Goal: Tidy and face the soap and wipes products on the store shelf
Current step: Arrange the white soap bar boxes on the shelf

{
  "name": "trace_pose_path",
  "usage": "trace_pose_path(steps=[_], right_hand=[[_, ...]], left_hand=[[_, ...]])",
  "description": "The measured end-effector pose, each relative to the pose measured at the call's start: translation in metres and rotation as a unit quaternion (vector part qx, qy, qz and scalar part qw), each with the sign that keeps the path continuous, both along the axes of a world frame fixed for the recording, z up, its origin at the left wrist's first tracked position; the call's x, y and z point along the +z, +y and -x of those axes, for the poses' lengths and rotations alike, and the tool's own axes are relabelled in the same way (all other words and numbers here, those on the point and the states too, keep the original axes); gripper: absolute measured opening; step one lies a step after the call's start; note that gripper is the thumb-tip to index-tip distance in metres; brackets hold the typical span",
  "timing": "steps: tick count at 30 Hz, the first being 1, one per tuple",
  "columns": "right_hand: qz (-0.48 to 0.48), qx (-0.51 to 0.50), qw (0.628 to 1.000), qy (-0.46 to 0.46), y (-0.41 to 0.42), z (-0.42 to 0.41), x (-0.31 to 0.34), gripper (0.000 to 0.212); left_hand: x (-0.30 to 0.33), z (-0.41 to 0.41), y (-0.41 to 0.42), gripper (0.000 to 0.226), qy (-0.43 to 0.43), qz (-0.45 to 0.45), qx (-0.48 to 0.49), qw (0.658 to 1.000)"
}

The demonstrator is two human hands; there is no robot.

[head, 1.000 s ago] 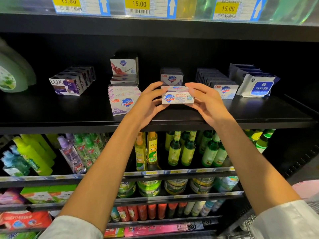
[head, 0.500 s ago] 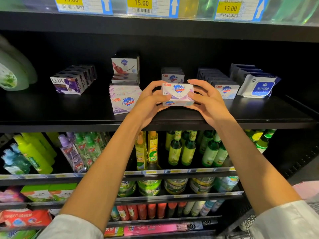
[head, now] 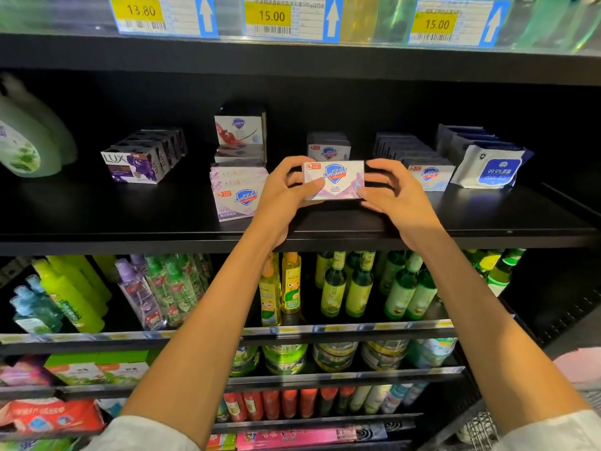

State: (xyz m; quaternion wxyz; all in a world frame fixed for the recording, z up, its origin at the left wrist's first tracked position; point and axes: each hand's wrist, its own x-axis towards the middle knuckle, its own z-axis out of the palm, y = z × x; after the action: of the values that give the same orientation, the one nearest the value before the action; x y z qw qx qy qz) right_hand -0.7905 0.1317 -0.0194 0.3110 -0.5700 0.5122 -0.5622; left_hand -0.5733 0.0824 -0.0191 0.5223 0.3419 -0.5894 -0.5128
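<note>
Head view: both hands, left (head: pixel 286 193), right (head: pixel 395 196), grip soap box (head: pixel 335 180); box ends hidden by fingers.

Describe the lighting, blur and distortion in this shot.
Head view: the shelf recess is dark at the back; the soap box, gripped by the left hand and right hand, reads sharp; the green bottle at the left edge is smeared; wide-angle bowing curves shelf edges.

price tags (head: pixel 273 17) cropped, small print perhaps unreadable
</note>
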Motion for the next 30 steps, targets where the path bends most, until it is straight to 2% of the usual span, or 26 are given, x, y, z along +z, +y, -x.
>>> trace_pose_path(steps=[5,11,14,20,26,30], right_hand=[[-0.007,-0.001,0.989,0.150,0.007,0.002,-0.012,0.033],[-0.034,0.000,0.964,0.264,0.008,0.001,-0.012,0.052],[-0.035,0.031,0.942,0.331,0.012,-0.002,-0.009,0.054],[-0.045,0.054,0.916,0.396,0.009,-0.001,-0.009,0.058],[-0.044,0.057,0.914,0.399,0.009,-0.002,-0.009,0.072],[-0.046,0.052,0.916,0.395,0.008,-0.001,-0.009,0.065]], left_hand=[[0.000,-0.001,0.004,0.042,0.004,0.067,0.041,0.997],[0.014,-0.012,0.017,0.041,-0.023,0.172,0.080,0.982],[0.034,-0.034,0.016,0.039,-0.023,0.199,0.095,0.975],[0.060,-0.096,-0.009,0.044,-0.032,0.153,0.121,0.980],[0.054,-0.131,-0.046,0.045,-0.120,0.133,0.158,0.971],[0.047,-0.134,-0.061,0.044,-0.164,0.123,0.167,0.964]])
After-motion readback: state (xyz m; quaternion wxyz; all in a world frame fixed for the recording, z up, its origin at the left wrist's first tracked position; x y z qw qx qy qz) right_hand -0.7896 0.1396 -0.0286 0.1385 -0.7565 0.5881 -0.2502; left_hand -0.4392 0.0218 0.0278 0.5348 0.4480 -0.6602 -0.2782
